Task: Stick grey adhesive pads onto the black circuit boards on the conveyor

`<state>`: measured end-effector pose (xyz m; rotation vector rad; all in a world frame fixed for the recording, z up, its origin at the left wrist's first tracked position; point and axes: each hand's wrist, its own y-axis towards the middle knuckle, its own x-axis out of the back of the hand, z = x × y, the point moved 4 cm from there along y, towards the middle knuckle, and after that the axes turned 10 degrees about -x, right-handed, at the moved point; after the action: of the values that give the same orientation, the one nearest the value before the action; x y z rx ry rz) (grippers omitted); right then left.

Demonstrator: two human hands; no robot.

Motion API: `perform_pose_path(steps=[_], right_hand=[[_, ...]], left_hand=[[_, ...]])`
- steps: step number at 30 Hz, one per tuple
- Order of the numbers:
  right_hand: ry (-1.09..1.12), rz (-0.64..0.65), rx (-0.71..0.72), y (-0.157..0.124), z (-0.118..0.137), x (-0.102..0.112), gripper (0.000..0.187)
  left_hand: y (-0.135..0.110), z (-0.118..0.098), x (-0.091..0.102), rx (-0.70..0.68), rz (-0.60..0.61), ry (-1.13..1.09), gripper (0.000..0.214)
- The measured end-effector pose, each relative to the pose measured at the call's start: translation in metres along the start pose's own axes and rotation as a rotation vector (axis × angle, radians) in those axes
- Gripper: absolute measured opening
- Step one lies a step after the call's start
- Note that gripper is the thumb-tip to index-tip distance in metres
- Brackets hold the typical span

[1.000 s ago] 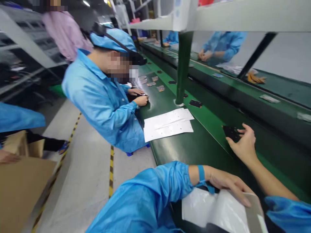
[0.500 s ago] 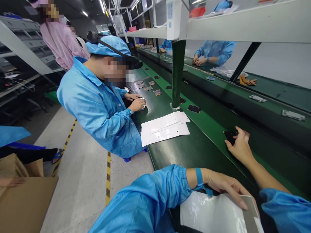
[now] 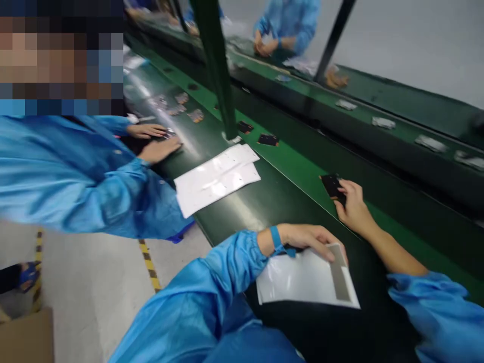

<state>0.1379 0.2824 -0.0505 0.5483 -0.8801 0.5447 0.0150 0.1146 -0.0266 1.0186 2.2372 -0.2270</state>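
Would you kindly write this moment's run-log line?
left hand: holding white sheet; right hand: gripping black board; loose sheets: on green bench

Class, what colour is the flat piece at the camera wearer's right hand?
The flat piece is mostly black, best seen in the head view.

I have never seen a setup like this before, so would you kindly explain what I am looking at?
There is no machine arm here; these are a person's bare hands, seen from a camera worn on that person's head. The left hand holds a white sheet with a grey strip near one end. The right hand grips a black piece by its edge. More white sheets lie on the dark green table, and other black pieces lie on the brighter green band alongside. A co-worker in blue is at the left.
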Motion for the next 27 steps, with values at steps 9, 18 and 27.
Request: perform_pose_path(steps=[9, 18, 27], right_hand=[[0.285, -0.169, -0.341, 0.013, 0.001, 0.025, 0.086], [0.408, -0.094, -0.666, 0.059, 0.005, 0.007, 0.073], [0.332, -0.084, -0.747, 0.057, -0.005, 0.006, 0.075]], left_hand=[[-0.014, -0.011, -0.001, 0.029, -0.075, 0.087, 0.045], [-0.016, -0.014, -0.004, 0.030, -0.089, 0.101, 0.040], [-0.014, -0.017, -0.008, 0.026, -0.073, 0.097, 0.039]])
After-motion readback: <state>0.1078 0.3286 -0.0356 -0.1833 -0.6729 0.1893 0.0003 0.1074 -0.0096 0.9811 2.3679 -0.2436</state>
